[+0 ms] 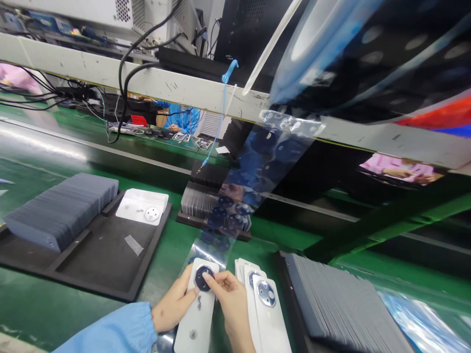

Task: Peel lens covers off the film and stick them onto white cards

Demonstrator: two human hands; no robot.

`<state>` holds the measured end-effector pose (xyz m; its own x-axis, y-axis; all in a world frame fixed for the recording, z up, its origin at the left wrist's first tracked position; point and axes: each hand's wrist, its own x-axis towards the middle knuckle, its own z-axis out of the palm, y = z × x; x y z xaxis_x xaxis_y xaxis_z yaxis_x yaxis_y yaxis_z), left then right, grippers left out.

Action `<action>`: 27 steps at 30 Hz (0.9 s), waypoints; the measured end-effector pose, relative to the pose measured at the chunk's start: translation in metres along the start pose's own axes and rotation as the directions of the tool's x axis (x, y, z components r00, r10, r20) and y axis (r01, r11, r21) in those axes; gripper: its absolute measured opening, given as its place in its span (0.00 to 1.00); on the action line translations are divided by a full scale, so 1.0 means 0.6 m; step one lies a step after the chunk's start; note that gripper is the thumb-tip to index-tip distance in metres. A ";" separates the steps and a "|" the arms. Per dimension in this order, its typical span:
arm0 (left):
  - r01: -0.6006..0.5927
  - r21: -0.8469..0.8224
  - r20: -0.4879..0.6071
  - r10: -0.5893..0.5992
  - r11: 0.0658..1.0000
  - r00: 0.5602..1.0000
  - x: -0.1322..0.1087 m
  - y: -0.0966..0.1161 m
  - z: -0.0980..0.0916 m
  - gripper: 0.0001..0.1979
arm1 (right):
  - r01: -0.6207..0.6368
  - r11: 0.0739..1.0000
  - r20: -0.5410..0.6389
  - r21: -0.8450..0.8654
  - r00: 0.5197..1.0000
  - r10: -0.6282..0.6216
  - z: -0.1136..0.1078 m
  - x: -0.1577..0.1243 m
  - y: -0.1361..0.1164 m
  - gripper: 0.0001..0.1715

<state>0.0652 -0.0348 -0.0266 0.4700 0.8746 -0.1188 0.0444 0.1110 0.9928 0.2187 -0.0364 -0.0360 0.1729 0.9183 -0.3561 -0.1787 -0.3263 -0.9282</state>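
Note:
A white phone back cover [196, 314] with a round dark camera area lies tilted at the bottom middle. My left hand [176, 301] grips its left edge, thumb across the front just below the camera. My right hand [232, 299] has its fingertips closed at the right side of a dark round film [203, 278] on the camera area. Partly beneath the cover runs a clear strip [235, 215] of dark round films, hanging from the shelf above. Just right of my right hand, several white phone covers [270, 314] overlap on the green bench.
At left, a black tray [106, 260] holds a stack of grey sheets [66, 206] and some white covers [142, 206]. More grey sheets [338, 299] stand at right, others [200, 198] behind. A shelf beam [206, 93] crosses above. People's hands show beyond.

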 end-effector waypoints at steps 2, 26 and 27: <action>-0.002 -0.002 0.002 0.002 1.000 1.000 0.000 0.001 0.001 0.27 | 0.004 1.000 -0.005 -0.004 1.000 -0.004 0.000 0.000 0.001 0.27; 0.049 -0.147 -0.163 -0.073 0.988 0.984 0.000 -0.003 0.011 0.21 | 0.319 0.775 -0.151 -0.545 0.873 -0.465 0.017 -0.010 0.011 0.23; 0.044 -0.180 -0.163 -0.074 0.983 0.984 -0.001 -0.003 0.012 0.21 | 0.323 0.772 -0.191 -0.547 0.850 -0.490 0.018 -0.010 0.012 0.30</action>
<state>0.0713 -0.0387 -0.0283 0.3157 0.9291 -0.1925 -0.0942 0.2326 0.9680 0.2057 -0.0415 -0.0394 0.4193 0.8982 0.1319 0.4479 -0.0783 -0.8907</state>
